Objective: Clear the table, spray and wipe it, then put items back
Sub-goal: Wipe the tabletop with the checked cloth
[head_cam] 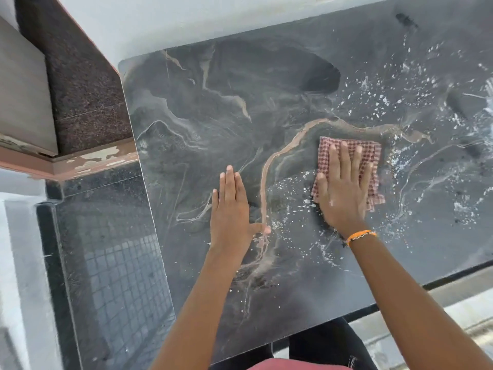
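The wiping step seems in progress: the table (202, 108) carries no items and white spray drops lie over its right part, unwiped. The left hand (230, 209) rests flat with straight fingers; the right hand (341, 193) presses flat on one checkered cloth (369, 153) just beyond. Putting items back is left.

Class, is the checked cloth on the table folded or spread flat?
Folded: the checked cloth shows layered edges under the flat right hand.
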The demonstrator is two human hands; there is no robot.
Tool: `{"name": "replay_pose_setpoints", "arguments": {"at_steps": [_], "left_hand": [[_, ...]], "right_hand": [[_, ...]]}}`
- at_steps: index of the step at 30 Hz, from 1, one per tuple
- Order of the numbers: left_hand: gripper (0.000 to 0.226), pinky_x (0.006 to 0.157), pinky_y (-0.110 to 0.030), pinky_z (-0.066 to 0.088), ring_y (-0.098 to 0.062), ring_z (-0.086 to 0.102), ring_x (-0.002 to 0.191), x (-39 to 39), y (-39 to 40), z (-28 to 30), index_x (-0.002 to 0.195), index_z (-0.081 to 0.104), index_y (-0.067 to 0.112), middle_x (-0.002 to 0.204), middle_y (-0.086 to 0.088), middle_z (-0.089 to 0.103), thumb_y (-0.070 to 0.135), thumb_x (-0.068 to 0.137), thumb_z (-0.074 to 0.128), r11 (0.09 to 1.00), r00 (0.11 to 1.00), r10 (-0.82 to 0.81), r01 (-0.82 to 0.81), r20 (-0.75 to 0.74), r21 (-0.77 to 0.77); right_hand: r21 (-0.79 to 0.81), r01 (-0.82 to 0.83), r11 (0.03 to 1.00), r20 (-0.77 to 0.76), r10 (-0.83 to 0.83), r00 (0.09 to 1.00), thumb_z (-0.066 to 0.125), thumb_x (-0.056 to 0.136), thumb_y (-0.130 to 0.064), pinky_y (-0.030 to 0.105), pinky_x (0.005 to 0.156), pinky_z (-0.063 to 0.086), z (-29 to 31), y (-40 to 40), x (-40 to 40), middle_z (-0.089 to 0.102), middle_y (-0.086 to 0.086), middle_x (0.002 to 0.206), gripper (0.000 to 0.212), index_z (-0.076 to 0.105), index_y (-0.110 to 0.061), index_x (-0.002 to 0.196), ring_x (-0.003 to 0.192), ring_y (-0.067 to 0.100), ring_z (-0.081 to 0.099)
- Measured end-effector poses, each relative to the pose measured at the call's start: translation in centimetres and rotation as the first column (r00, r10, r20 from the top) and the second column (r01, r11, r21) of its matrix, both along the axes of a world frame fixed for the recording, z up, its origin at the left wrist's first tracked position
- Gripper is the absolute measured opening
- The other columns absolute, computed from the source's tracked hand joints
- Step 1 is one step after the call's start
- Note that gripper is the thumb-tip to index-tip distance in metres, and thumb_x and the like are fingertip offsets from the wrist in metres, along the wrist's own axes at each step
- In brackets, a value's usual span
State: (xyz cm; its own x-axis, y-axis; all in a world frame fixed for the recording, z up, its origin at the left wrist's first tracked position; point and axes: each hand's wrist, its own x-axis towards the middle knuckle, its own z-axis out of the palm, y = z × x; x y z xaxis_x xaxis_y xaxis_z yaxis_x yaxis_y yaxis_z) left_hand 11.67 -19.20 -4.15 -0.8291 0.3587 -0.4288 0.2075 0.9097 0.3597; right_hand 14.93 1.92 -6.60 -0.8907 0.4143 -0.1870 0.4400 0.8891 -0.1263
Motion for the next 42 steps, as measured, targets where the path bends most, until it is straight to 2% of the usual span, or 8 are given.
{"name": "replay_pose_setpoints", "arguments": {"at_steps": [3, 9, 16, 23, 27, 34, 37, 42], "left_hand": [[0.127, 0.116, -0.035, -0.008, -0.021, -0.022, 0.143, -0.2, 0.1, 0.0, 0.144, -0.018, 0.006, 0.153, -0.007, -0.027, 0.059, 0.067, 0.068, 1.000, 1.000, -0.009, 0.009, -0.003, -0.019], [0.130, 0.116, -0.040, -0.005, -0.021, -0.014, 0.145, -2.1, 1.5, 1.0, 0.147, -0.006, 0.005, 0.157, -0.008, -0.013, 0.062, 0.060, 0.071, 0.993, 0.992, 0.120, -0.120, 0.032, -0.001], [0.121, 0.117, -0.041, -0.003, -0.023, -0.016, 0.144, -6.0, 10.5, 0.9, 0.147, -0.007, 0.006, 0.156, -0.008, -0.017, 0.058, 0.068, 0.068, 0.999, 0.999, 0.047, -0.047, -0.026, 0.017], [0.123, 0.117, -0.042, -0.001, -0.024, -0.016, 0.144, -6.0, 13.5, -0.3, 0.147, -0.010, 0.008, 0.155, -0.008, -0.022, 0.055, 0.067, 0.071, 0.997, 0.999, 0.034, -0.036, -0.035, -0.071], [0.126, 0.116, -0.041, -0.002, -0.022, -0.016, 0.144, -6.0, 13.5, -0.5, 0.147, -0.010, 0.009, 0.155, -0.006, -0.021, 0.055, 0.064, 0.073, 0.996, 0.998, 0.051, -0.054, -0.043, -0.065], [0.125, 0.116, -0.043, -0.001, -0.021, -0.014, 0.144, -6.4, 14.1, -0.4, 0.148, -0.005, 0.010, 0.157, -0.004, -0.016, 0.055, 0.063, 0.074, 0.992, 0.992, 0.120, -0.121, -0.026, -0.045], [0.124, 0.116, -0.043, -0.002, -0.023, -0.014, 0.145, -7.6, 15.2, 0.0, 0.147, -0.005, 0.006, 0.157, -0.007, -0.016, 0.059, 0.065, 0.070, 0.987, 0.987, 0.148, -0.151, -0.059, -0.059], [0.121, 0.117, -0.044, 0.005, -0.022, -0.013, 0.145, -8.9, 16.4, 0.4, 0.147, -0.009, 0.007, 0.157, -0.006, -0.017, 0.056, 0.069, 0.069, 0.977, 0.985, 0.172, -0.173, -0.018, -0.123]], "right_hand": [[0.009, -0.253, 0.967, 0.014, 0.253, 0.967, 0.005, 0.094, -0.040, 0.046, 0.117, -0.011, 0.3, -5.1, -0.8, -0.001, 0.011, 0.160, 0.063, 0.002, -0.012, 0.151, 0.146, 0.028, -0.009], [-0.014, -0.686, 0.728, -0.015, 0.686, 0.728, 0.025, 0.098, -0.041, 0.050, 0.119, -0.002, 0.0, -6.7, -8.6, 0.006, 0.004, 0.161, 0.061, 0.010, -0.014, 0.151, 0.148, 0.024, 0.003], [0.001, -0.330, 0.944, -0.064, 0.330, 0.942, 0.026, 0.097, -0.037, 0.049, 0.118, 0.004, -0.8, 8.9, -13.1, 0.006, 0.002, 0.161, 0.060, 0.010, -0.017, 0.152, 0.148, 0.023, 0.006], [-0.014, 0.029, 0.999, -0.064, -0.030, 0.998, 0.018, 0.092, -0.039, 0.054, 0.118, 0.007, -0.9, 16.5, -7.3, 0.008, 0.007, 0.160, 0.065, 0.011, -0.012, 0.151, 0.147, 0.029, 0.007], [-0.008, -0.174, 0.985, -0.063, 0.173, 0.983, 0.013, 0.093, -0.039, 0.053, 0.116, 0.003, -0.8, 10.4, -6.5, 0.007, 0.009, 0.160, 0.064, 0.009, -0.013, 0.151, 0.147, 0.030, 0.006], [-0.051, -0.603, 0.796, -0.119, 0.594, 0.795, 0.027, 0.097, -0.037, 0.048, 0.118, -0.002, -1.2, 5.1, -15.7, 0.010, 0.002, 0.160, 0.058, 0.014, -0.018, 0.151, 0.148, 0.023, 0.007], [-0.040, -0.568, 0.822, -0.135, 0.559, 0.818, 0.028, 0.097, -0.036, 0.048, 0.118, 0.002, -1.1, 8.7, -19.6, 0.011, 0.001, 0.160, 0.059, 0.015, -0.019, 0.151, 0.148, 0.023, 0.008], [-0.022, -0.225, 0.974, -0.128, 0.221, 0.967, 0.031, 0.098, -0.034, 0.051, 0.118, 0.005, -1.5, 18.7, -21.2, 0.007, 0.002, 0.161, 0.059, 0.011, -0.019, 0.152, 0.148, 0.024, 0.006]]}}
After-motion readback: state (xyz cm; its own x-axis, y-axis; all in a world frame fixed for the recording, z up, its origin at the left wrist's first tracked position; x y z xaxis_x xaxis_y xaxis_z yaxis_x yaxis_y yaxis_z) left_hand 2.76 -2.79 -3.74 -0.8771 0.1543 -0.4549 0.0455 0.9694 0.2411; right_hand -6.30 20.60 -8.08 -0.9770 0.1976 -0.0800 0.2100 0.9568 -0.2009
